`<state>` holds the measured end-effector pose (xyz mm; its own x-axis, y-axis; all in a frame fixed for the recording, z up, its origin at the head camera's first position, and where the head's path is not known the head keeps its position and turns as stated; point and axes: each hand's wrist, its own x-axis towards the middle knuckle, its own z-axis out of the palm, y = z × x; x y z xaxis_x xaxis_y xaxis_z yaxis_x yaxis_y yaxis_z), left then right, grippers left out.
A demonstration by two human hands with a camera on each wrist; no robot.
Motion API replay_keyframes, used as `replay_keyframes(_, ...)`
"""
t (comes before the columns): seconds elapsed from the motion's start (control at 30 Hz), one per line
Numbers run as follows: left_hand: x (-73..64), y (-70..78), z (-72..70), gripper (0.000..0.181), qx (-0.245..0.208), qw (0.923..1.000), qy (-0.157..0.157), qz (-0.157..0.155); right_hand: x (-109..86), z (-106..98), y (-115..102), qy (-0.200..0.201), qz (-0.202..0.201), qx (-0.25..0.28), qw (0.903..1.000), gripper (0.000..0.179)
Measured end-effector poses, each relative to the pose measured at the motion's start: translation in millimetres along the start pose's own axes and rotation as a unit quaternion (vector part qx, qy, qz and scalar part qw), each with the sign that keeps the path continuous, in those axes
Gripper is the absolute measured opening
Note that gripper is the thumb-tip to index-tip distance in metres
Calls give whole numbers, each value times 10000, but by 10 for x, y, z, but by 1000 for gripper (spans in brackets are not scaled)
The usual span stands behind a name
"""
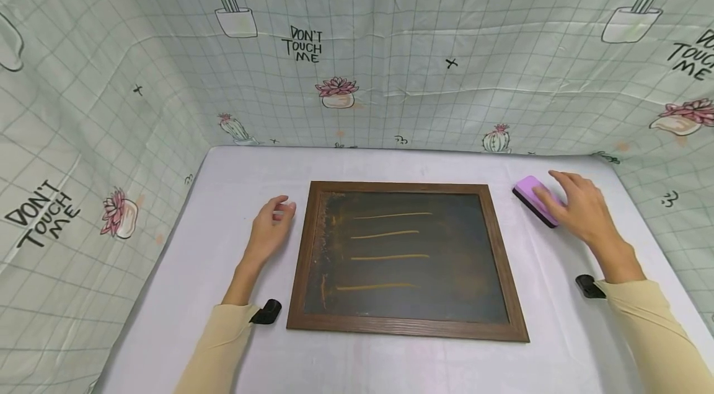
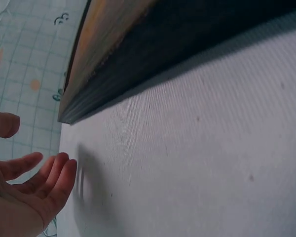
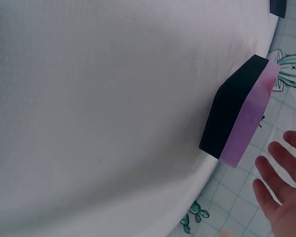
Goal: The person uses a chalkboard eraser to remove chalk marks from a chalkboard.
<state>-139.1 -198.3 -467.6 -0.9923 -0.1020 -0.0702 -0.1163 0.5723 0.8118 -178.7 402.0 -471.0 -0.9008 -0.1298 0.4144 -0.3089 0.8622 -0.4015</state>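
Observation:
A brown-framed chalkboard [image 1: 406, 313] lies on the table, with several yellow chalk lines across its dark surface and smudges along its left side. To its right sits a chalkboard eraser [image 1: 534, 199], purple on top with a black pad underneath. My right hand [image 1: 580, 205] is beside the eraser, its thumb overlapping the purple top in the head view. In the right wrist view the fingers [image 3: 274, 175] are spread, apart from the eraser [image 3: 239, 111]. Left of the board my left hand [image 1: 269, 230] hangs with loosely bent fingers, holding nothing; the frame's edge [image 2: 113, 74] rises near it.
A white cloth covers the table [image 1: 245, 183]. Around its back and sides hangs a grid-patterned curtain [image 1: 390, 72] printed with cacti and lettering. Black wrist cameras sit at both sleeves, one near the left sleeve [image 1: 209, 344].

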Motion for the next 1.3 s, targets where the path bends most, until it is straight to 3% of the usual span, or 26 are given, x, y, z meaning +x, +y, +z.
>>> replay_keyframes(0.47, -4, 52, 121, 41, -142, 9997, -189, -76, 9, 89, -17, -556, 179, -170, 9981, 61)
replay_keyframes(0.9, -6, 40, 165, 33, -248, 9987, -420, 153, 10, 83, -33, -1354, 510, -301, 9890, 68)
replay_keyframes(1.3, 22, 24, 150, 35, -261, 9989, -381, 112, 42, 47, -44, -1329, 301, -264, 9903, 65)
